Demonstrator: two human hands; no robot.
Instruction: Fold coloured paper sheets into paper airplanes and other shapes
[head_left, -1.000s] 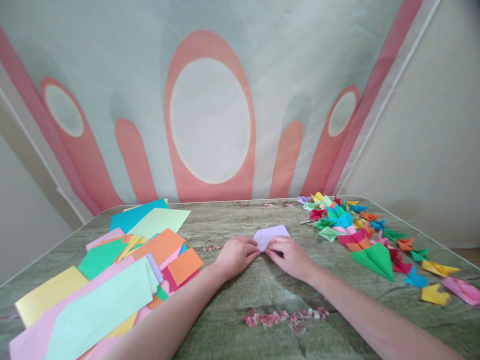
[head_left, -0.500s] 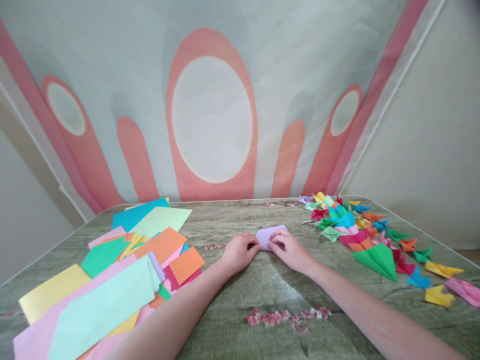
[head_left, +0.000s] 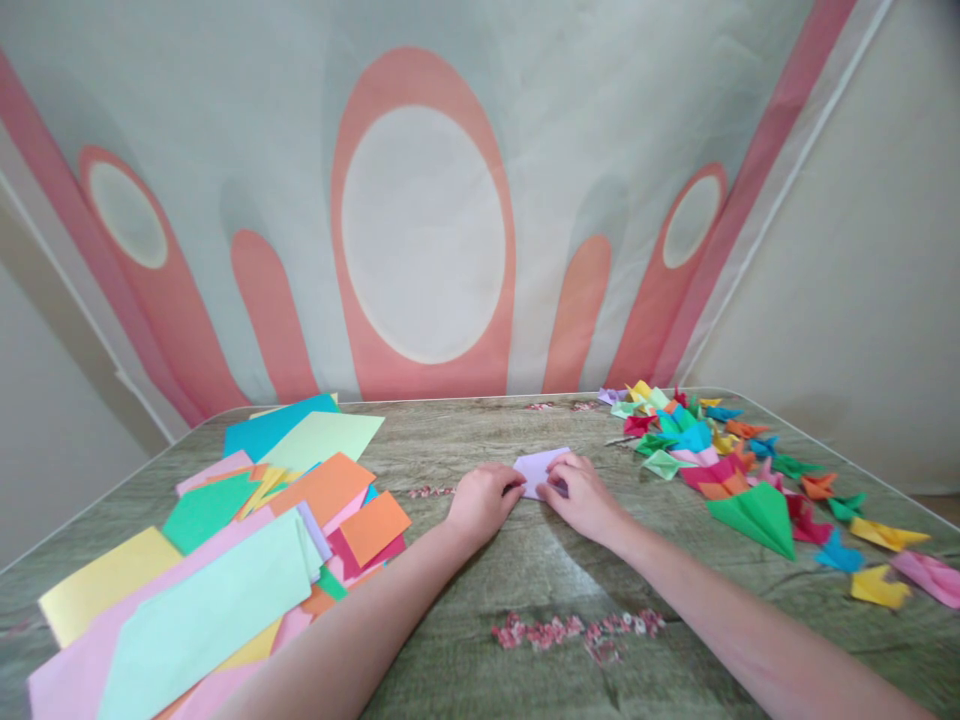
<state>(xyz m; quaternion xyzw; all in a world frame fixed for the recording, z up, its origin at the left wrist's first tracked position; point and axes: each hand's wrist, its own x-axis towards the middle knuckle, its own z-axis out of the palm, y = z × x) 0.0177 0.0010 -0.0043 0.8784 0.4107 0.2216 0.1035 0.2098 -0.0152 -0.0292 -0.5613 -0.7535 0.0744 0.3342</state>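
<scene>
A small folded sheet of lilac origami paper [head_left: 535,470] lies on the wood-patterned table between my hands. My left hand [head_left: 484,502] pinches its left edge near the lower corner, thumb and fingers together. On the other side, my right hand [head_left: 582,494] has its thumb and fingers closed on the right part, covering that end of the paper. The exposed middle and upper edge look flat, with a slanted upper-left corner.
Coloured paper sheets [head_left: 210,610] are piled at the left. Folded paper pieces [head_left: 694,437] in many colours spread over the right side, among them a green paper plane [head_left: 756,520]. The table [head_left: 450,640] meets a patterned backdrop at its far edge.
Both hands keep their hold on the lilac paper. The right fingers have shifted slightly, and a little more of the paper's middle shows between the hands.
</scene>
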